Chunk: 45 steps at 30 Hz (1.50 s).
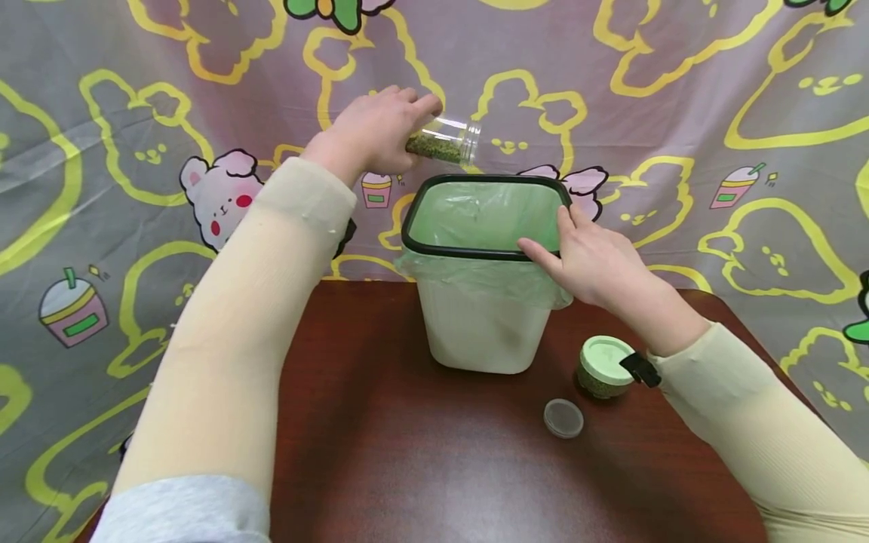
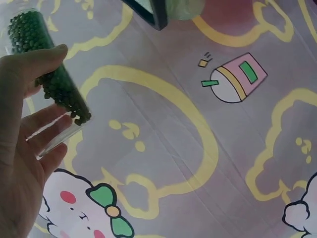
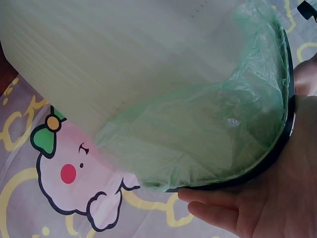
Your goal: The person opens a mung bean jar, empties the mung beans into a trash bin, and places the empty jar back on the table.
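My left hand [image 1: 380, 128] grips a clear threaded jar [image 1: 444, 139], tipped nearly on its side, its mouth above the back left of a bin's rim. Small green beans [image 2: 29, 32] lie along the jar's lower side. Below it, the white bin [image 1: 482, 332] stands on the table, with a black rim [image 1: 468, 253] over a translucent green liner [image 1: 475, 215]. At the bin's right front corner, my right hand [image 1: 600, 256] rests against the rim. Its thumb lies along the front and its straight fingers [image 3: 213, 215] touch the side.
A small jar with a pale green lid [image 1: 606, 358] stands on the dark wooden table [image 1: 421, 445], beside my right wrist. Near it lies a clear round lid [image 1: 563, 418]. A patterned cloth [image 1: 760, 249] hangs close behind the bin.
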{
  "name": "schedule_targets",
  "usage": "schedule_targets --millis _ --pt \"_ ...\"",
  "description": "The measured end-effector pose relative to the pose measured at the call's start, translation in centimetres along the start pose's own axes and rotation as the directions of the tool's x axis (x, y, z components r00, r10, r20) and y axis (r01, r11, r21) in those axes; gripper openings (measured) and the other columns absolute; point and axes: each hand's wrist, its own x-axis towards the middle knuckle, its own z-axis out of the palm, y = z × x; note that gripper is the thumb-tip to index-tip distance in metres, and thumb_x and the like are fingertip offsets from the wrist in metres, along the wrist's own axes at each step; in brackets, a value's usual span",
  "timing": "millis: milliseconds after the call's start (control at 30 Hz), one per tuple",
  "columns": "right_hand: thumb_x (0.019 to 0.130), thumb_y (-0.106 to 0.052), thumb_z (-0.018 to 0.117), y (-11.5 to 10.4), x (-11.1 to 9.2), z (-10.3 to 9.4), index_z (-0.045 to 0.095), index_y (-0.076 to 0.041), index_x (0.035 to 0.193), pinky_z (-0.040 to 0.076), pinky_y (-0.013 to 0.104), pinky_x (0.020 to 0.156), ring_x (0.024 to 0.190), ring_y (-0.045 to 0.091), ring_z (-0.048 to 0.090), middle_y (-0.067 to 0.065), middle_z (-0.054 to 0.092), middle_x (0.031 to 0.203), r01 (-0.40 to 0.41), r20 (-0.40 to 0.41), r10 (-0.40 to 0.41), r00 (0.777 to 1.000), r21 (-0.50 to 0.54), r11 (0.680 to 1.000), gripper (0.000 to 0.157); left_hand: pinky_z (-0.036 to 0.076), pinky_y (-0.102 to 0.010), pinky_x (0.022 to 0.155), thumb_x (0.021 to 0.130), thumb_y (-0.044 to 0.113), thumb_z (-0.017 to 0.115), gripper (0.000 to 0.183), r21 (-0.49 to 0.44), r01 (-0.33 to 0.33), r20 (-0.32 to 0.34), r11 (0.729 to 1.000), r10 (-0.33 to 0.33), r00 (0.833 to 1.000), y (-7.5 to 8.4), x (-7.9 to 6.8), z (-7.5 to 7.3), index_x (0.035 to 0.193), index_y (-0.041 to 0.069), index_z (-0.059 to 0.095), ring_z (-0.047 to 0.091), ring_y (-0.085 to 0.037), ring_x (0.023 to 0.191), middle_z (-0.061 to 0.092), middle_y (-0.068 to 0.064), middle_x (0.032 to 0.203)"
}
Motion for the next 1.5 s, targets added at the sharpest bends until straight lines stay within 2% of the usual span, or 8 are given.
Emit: schedule_targets --millis 167,400,633,1133,1367,1500 --pt "0.091 -0.076 0.019 0.05 0.02 -0.04 0.027 0.011 0.143 0.044 0.061 0.080 0.105 0.052 0.053 0.032 0.028 0.147 -0.001 -0.006 0.000 1.000 -0.002 1.000 0.101 0.041 -0.057 0.093 0.087 0.018 0.065 0.059 0.016 -0.007 -0.005 1.000 0.007 1.000 0.21 0.00 -0.09 0.139 0.011 0.037 0.043 -0.038 0.117 0.048 -0.019 0.127" --pt "0.091 -0.075 0.019 0.04 0.01 0.10 0.026 0.011 0.144 0.043 0.062 0.083 0.111 0.052 0.050 0.032 0.028 0.147 -0.002 -0.002 0.002 1.000 -0.001 1.000 0.101 0.040 -0.057 0.094 0.088 0.019 0.064 0.059 0.017 -0.010 0.012 1.000 0.010 1.000 0.35 -0.07 0.21 0.140 0.010 0.036 0.043 -0.039 0.118 0.048 -0.019 0.129" --pt "0.091 -0.075 0.020 0.06 0.06 0.05 0.028 0.011 0.142 0.044 0.061 0.080 0.104 0.051 0.054 0.032 0.030 0.145 0.011 -0.016 -0.011 1.000 0.001 1.000 0.100 0.040 -0.058 0.094 0.089 0.021 0.065 0.060 0.012 -0.002 -0.012 1.000 0.002 1.000 0.13 -0.04 0.12 0.141 0.011 0.036 0.042 -0.039 0.119 0.048 -0.019 0.130" --pt "0.091 -0.075 0.019 -0.04 0.01 0.05 0.026 0.011 0.144 0.043 0.062 0.082 0.107 0.052 0.052 0.033 0.027 0.147 0.005 -0.005 -0.005 1.000 0.004 1.000 0.102 0.040 -0.057 0.095 0.090 0.022 0.064 0.060 0.034 -0.012 0.035 0.999 0.011 0.999 0.26 0.04 0.54 0.141 0.011 0.035 0.043 -0.042 0.120 0.048 -0.020 0.129" --pt "0.091 -0.076 0.018 -0.11 0.02 0.09 0.024 0.011 0.145 0.043 0.062 0.082 0.109 0.053 0.051 0.034 0.026 0.148 0.006 0.002 -0.006 1.000 0.005 1.000 0.103 0.039 -0.057 0.096 0.089 0.022 0.065 0.060 0.003 -0.003 -0.025 1.000 0.003 1.000 0.10 -0.17 -0.04 0.141 0.011 0.036 0.043 -0.038 0.119 0.047 -0.018 0.133" --pt "0.091 -0.076 0.019 -0.05 0.01 0.11 0.024 0.011 0.145 0.043 0.062 0.081 0.107 0.053 0.052 0.033 0.025 0.148 0.003 0.006 -0.003 1.000 0.005 1.000 0.102 0.040 -0.057 0.095 0.089 0.021 0.064 0.060 0.020 -0.011 0.008 1.000 0.011 1.000 0.31 -0.05 -0.01 0.141 0.011 0.035 0.043 -0.039 0.120 0.047 -0.019 0.131"
